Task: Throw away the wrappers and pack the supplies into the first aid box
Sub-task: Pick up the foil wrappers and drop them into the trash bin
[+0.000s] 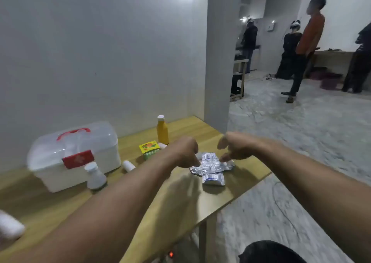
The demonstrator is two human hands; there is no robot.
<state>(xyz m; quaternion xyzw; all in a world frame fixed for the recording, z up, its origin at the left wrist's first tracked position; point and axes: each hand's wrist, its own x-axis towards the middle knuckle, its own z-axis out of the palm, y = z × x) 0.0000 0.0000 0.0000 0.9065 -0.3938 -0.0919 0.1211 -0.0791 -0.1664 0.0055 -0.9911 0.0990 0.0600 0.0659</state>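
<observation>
Both hands are hovering over the foil wrappers (212,165) lying near the desk's (180,202) right edge. The left hand (185,152) is curled, fingertips touching the pile's left end; the right hand (233,148), fingers loosely open, is reaching its right end. The box (74,154) is sitting closed, far left.

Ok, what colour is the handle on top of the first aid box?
Red: the handle on the closed white first aid box, seen in the head view.

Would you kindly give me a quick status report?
Both hands, left and right, over foil wrappers, grip unclear. First aid box shut. Nothing blocking.
</observation>
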